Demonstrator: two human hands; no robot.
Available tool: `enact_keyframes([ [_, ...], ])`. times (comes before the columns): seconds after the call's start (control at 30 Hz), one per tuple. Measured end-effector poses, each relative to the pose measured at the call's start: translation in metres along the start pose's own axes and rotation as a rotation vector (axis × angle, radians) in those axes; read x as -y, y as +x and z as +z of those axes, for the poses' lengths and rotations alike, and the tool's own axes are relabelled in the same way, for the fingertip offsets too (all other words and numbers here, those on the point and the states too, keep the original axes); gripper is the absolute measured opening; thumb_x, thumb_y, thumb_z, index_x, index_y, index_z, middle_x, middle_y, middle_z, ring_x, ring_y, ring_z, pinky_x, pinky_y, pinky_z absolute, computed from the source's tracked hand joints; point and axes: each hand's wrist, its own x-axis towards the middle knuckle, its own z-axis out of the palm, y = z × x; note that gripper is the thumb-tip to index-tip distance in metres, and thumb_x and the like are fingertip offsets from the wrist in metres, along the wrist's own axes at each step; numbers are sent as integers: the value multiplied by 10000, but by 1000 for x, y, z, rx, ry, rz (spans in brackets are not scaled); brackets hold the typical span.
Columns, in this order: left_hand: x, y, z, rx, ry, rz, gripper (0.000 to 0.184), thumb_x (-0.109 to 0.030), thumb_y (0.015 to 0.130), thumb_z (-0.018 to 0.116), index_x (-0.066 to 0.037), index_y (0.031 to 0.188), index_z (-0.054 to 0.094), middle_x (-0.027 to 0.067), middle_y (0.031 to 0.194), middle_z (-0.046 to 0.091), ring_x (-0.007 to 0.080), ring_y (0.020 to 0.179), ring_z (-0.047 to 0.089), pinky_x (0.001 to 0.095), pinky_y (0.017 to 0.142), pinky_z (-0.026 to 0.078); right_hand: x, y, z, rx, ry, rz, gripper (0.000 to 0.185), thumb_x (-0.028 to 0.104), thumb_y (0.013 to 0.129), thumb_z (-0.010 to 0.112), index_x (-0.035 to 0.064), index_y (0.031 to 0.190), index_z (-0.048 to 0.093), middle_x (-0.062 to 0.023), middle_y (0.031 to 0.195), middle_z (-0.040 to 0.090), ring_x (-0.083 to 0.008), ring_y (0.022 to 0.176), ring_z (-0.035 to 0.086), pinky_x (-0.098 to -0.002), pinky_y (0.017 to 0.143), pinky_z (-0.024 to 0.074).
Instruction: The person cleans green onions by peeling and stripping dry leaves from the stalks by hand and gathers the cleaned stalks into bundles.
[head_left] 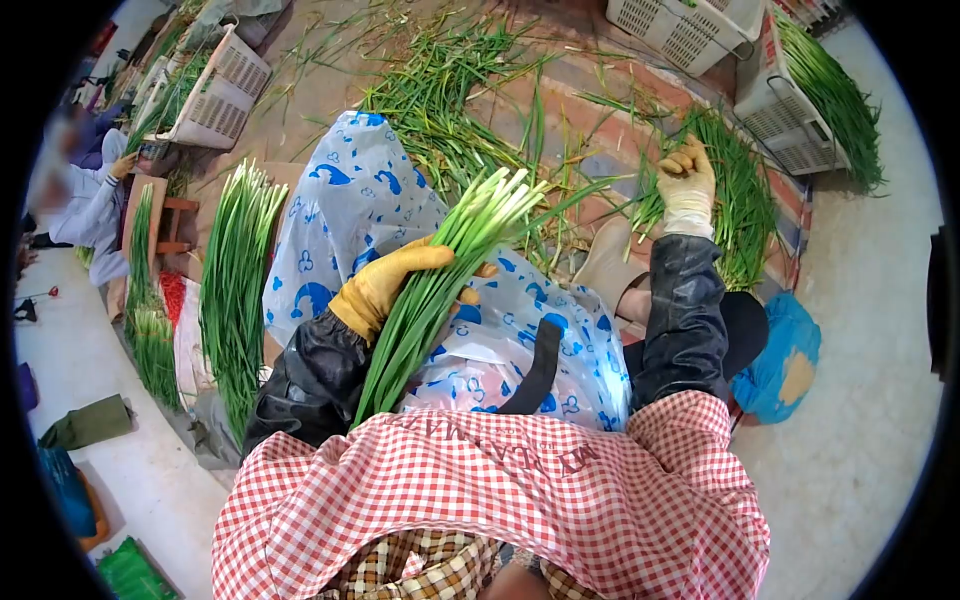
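My left hand (385, 285), in a yellow glove, is wrapped round a bunch of garlic chives (425, 300). The bunch slants over my lap, its pale stem ends pointing up and right. Under it a white plastic sheet with blue prints (350, 190) covers my legs. My right hand (687, 185), in a paler glove, is raised at the right with fingers curled. Whatever it may hold is too small to make out. Beside and beyond it lies a heap of loose chives (735, 190) on the floor.
Scattered leaves (450, 90) cover the brick floor ahead. To my left lies a long pile of chives (238, 290). White crates stand at the back left (225, 90) and right (790, 120). A blue plastic bag (785, 355) sits at my right. Another person (95, 200) sits far left.
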Motion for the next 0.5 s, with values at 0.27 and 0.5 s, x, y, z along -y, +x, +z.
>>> enact_keyframes([
  [0.27,12,-1,6,26,25,92,575,-161,854,602,-40,1366,371,174,1141,593,177,794,664,243,639,568,-66,-45,57,201,-354,217,152,162,919,559,23,980,568,37,661,430,-71,515,351,-224,476,299],
  [0.5,-11,-11,-33,23,-153,362,521,-253,889,580,20,1305,425,125,1039,588,140,729,546,254,659,489,-50,-105,118,604,-436,300,177,201,949,509,31,946,557,40,629,427,-51,483,352,-205,466,283],
])
